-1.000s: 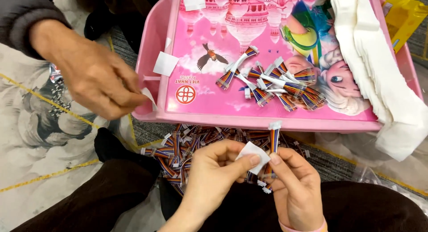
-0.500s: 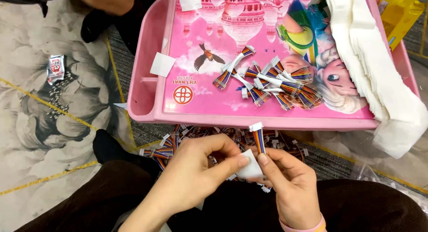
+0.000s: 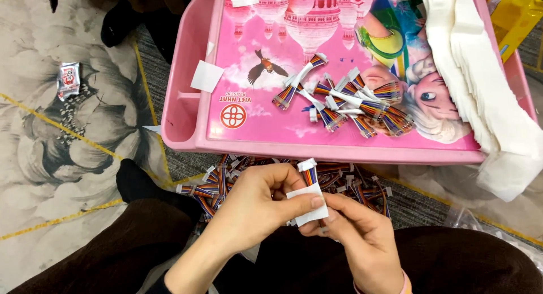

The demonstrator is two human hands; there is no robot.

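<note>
Since the earlier frames, the other person's hand has left the upper left of the view, and the white label [image 3: 308, 205] now sits lower on the cable, pressed around its middle rather than held beside it. Your left hand [image 3: 261, 206] pinches the label with thumb and forefinger; your right hand [image 3: 353, 234] closes against it from below, so both hands meet, clamped on the same short multicoloured ribbon cable [image 3: 310, 174]. The cable stands nearly upright between your fingertips, its white connector at the top, just in front of the near rim of the pink tray [image 3: 186, 110].

By appearance, the label is now being folded onto the wires, so the wrapping step looks close to done for this piece.

Inside the tray lies a cluster of finished cables [image 3: 350, 104] carrying white tags, and beside it, along the right wall, a stack of white label strips [image 3: 481, 68]. A loose white label square [image 3: 206, 76] rests on the tray's left ledge. Below the tray, on the floor mat [image 3: 68, 158], a pile of unlabelled cables [image 3: 226, 178] lies just beyond your knees. A small wrapper [image 3: 68, 80] lies well apart on the left.
</note>
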